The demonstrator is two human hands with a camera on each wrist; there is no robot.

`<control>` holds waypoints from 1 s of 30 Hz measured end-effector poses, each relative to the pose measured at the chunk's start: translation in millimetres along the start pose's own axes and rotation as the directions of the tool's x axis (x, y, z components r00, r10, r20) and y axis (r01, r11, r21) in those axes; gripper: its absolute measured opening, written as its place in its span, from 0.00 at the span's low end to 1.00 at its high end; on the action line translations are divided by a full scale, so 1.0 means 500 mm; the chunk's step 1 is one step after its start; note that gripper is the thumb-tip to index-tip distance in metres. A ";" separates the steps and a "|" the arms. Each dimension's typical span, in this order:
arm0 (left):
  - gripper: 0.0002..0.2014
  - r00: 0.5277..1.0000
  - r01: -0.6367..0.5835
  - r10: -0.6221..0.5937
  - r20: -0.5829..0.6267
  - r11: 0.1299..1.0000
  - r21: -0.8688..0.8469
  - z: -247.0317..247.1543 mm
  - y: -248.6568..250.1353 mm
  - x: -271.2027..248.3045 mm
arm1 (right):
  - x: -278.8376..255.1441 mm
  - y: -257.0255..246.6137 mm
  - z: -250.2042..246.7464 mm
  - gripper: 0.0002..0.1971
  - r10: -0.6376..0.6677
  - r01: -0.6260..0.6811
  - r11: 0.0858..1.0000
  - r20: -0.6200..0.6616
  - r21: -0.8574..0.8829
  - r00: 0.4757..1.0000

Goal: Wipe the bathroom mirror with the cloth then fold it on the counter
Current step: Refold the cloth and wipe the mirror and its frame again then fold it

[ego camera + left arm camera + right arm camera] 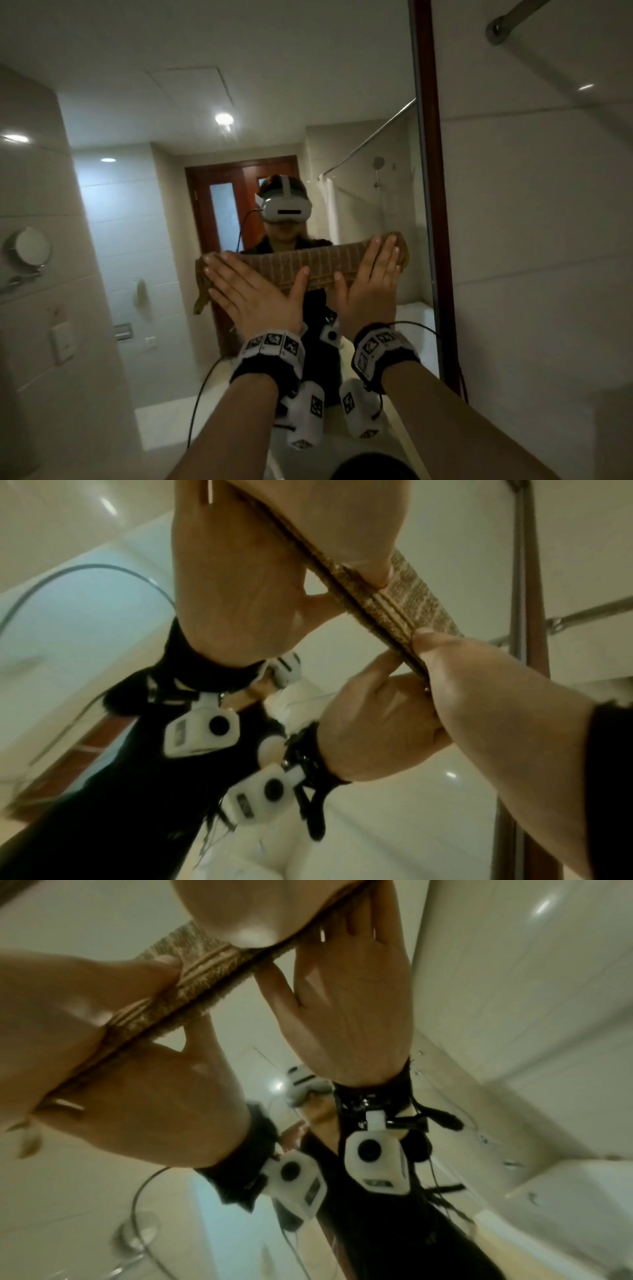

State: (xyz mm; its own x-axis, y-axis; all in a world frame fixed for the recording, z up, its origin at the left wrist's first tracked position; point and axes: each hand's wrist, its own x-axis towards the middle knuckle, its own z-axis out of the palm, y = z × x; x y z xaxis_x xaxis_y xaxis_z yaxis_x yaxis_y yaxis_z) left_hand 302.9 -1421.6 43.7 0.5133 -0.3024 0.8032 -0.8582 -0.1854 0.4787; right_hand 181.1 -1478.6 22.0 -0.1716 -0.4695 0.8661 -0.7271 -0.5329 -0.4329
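A brown striped cloth point(318, 269) is spread flat against the bathroom mirror point(239, 120), low and near its right side. My left hand point(250, 291) presses the cloth's left part with straight, spread fingers. Over the cloth's right end, my right hand point(373, 274) presses in the same flat way. The left wrist view shows the cloth point(414, 596) edge-on between my left palm point(325, 520) and its reflection. In the right wrist view the cloth point(192, 969) lies under my right palm point(240, 907). A corner of the cloth hangs loose below my left fingers.
A dark red wooden frame point(430, 171) edges the mirror on the right, with a tiled wall point(531, 240) beyond it. A metal rail point(507, 24) is fixed high on that wall. The glass reflects a person wearing a headset, a door and a shower.
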 end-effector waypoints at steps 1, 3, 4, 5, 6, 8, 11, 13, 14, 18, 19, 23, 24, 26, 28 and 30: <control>0.62 1.000 0.009 -0.009 0.014 1.000 0.008 0.015 -0.006 -0.038 | -0.034 0.028 0.006 0.42 0.007 -0.007 1.000 0.024 0.006 1.000; 0.62 0.999 0.031 -0.032 0.039 0.999 0.025 0.046 -0.025 -0.116 | -0.104 0.084 0.019 0.42 0.026 -0.028 0.999 0.072 0.023 0.997; 0.62 0.998 0.040 -0.042 0.057 0.999 0.034 0.063 -0.037 -0.154 | -0.140 0.112 0.028 0.42 0.037 -0.041 0.999 0.100 0.032 0.994; 0.63 0.996 0.045 -0.048 0.075 0.998 0.040 0.079 -0.050 -0.192 | -0.174 0.139 0.034 0.42 0.045 -0.050 0.998 0.126 0.036 0.991; 0.62 0.994 0.047 -0.052 0.093 0.998 0.049 0.095 -0.063 -0.228 | -0.209 0.165 0.041 0.42 0.048 -0.053 0.998 0.147 0.031 0.988; 0.62 0.989 0.059 -0.068 0.130 0.996 0.071 0.123 -0.085 -0.300 | -0.279 0.211 0.048 0.41 0.073 -0.080 0.996 0.185 0.032 0.980; 0.62 0.973 0.102 -0.122 0.195 0.989 0.106 0.168 -0.117 -0.407 | -0.387 0.275 0.051 0.43 0.166 -0.172 0.985 0.287 -0.007 0.943; 0.62 0.955 0.142 -0.174 0.241 0.980 0.141 0.197 -0.144 -0.487 | -0.458 0.321 0.058 0.43 0.173 -0.169 0.985 0.303 -0.041 0.937; 0.62 0.942 0.162 -0.201 0.270 0.974 0.160 0.210 -0.158 -0.528 | -0.491 0.347 0.063 0.43 0.166 -0.160 0.986 0.317 -0.045 0.934; 0.62 0.881 0.244 -0.320 0.348 0.938 0.245 0.254 -0.206 -0.671 | -0.602 0.424 0.075 0.44 0.167 -0.148 0.986 0.425 -0.077 0.890; 0.62 0.869 0.266 -0.341 0.358 0.933 0.244 0.258 -0.211 -0.684 | -0.613 0.428 0.076 0.44 0.170 -0.152 0.986 0.434 -0.076 0.885; 0.63 0.853 0.288 -0.370 0.369 0.922 0.258 0.278 -0.236 -0.750 | -0.682 0.445 0.081 0.45 0.235 -0.207 0.972 0.464 -0.112 0.854; 0.63 0.855 0.285 -0.369 0.365 0.921 0.265 0.280 -0.241 -0.758 | -0.697 0.448 0.081 0.45 0.248 -0.211 0.969 0.468 -0.131 0.848; 0.62 0.855 0.283 -0.365 0.369 0.924 0.258 0.284 -0.247 -0.765 | -0.715 0.453 0.080 0.44 0.260 -0.215 0.965 0.486 -0.148 0.834; 0.62 0.848 0.285 -0.367 0.383 0.924 0.254 0.286 -0.249 -0.767 | -0.720 0.452 0.081 0.43 0.266 -0.222 0.964 0.500 -0.148 0.824; 0.62 0.836 0.291 -0.374 0.402 0.922 0.254 0.285 -0.252 -0.768 | -0.721 0.446 0.081 0.44 0.273 -0.242 0.962 0.491 -0.127 0.827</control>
State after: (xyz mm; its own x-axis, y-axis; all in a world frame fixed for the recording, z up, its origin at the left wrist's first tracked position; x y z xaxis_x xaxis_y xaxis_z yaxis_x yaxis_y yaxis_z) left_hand 214.4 -1415.4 -375.5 0.7519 -0.5590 0.3496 -0.6411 -0.4964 0.5853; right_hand 107.7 -1457.0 -396.9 -0.0138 -0.8794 0.4759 -0.7422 -0.3099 -0.5942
